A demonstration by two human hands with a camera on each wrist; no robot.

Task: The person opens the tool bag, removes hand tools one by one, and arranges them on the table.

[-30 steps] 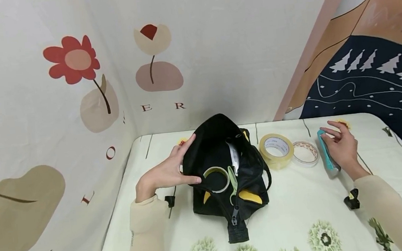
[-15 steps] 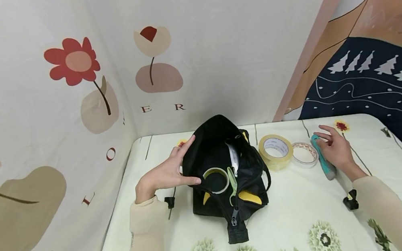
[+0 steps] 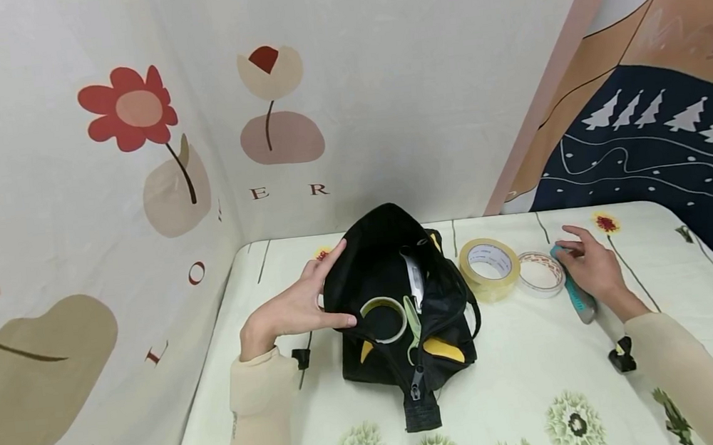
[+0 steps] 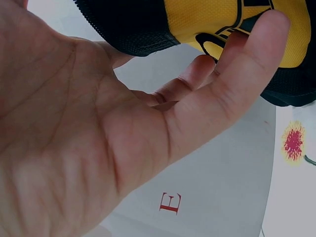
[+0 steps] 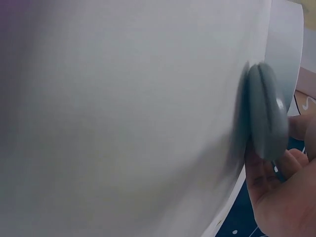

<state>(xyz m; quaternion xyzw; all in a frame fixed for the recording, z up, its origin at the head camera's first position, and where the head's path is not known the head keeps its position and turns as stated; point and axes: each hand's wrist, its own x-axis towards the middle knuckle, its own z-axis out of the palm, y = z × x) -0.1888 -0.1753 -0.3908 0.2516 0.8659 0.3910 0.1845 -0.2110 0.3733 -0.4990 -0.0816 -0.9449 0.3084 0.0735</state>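
Observation:
A black zip bag [image 3: 389,223] with yellow patches stands with its mouth wide. My left hand [image 3: 293,304] holds the mouth's left side, thumb at the rim and fingers along the outside. In the left wrist view those fingers meet a yellow panel [image 4: 197,19]. Inside the bag are a tape roll [image 3: 402,318], a light green handled item [image 3: 413,317] and a slim whitish object [image 3: 414,278]. At the right, my right hand [image 3: 598,272] pinches a long teal-and-grey tool [image 3: 579,299] close over the table. Its rounded grey end [image 5: 269,113] faces the right wrist camera.
Left of the tool lie a wide roll of yellowish clear tape [image 3: 492,288] and a thinner clear tape roll [image 3: 558,276]. Both are between the bag and my right hand. A flower-print cloth covers the table [image 3: 508,394]; printed fabric walls [image 3: 408,88] rise behind and at the left.
My right hand has shifted slightly left with the teal-and-grey tool, which has turned to show its grey end and tipped a little lower. My left hand and the bag have stayed put.

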